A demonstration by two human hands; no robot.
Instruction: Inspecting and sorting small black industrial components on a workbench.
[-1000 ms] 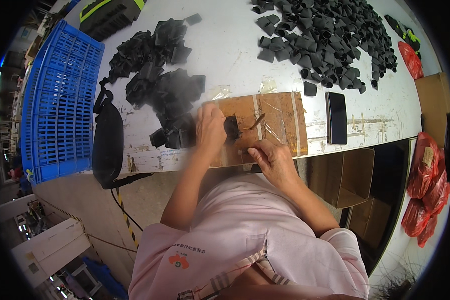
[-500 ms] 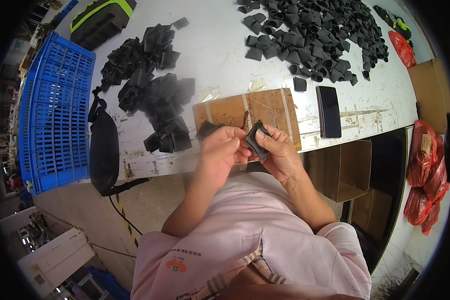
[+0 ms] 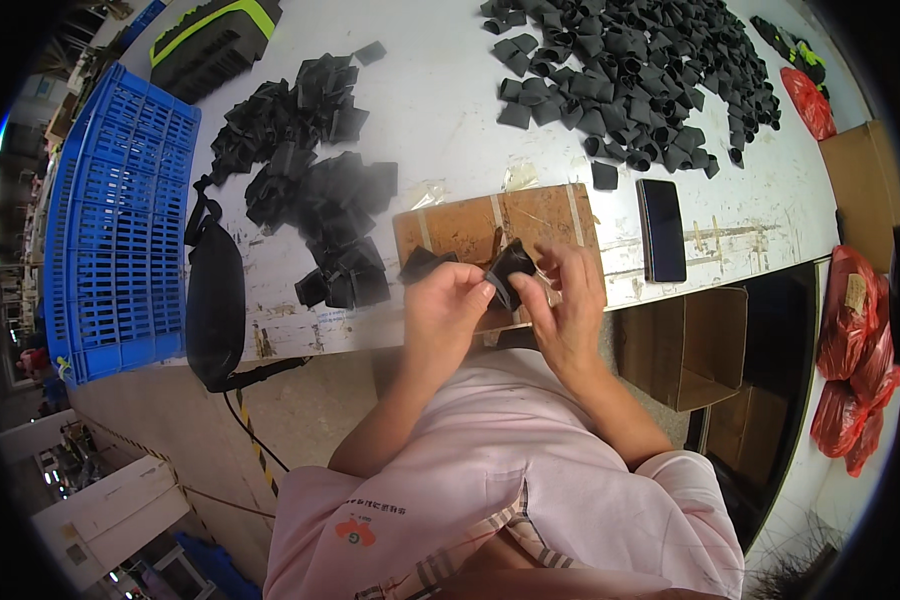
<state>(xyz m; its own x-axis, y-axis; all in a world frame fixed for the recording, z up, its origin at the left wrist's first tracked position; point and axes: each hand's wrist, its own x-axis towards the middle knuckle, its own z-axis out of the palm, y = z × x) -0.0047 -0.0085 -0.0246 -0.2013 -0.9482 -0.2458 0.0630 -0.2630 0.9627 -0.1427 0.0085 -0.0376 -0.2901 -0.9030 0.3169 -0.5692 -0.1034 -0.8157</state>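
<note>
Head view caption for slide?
Both hands, left hand and right hand, hold a small black piece above a wooden board.

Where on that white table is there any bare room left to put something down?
A bare strip of white table runs between the left pile of black pieces and the scattered pile at the right. Another bare patch lies right of the phone. It is crowded by the wooden board, where both hands hold a black piece.
</note>
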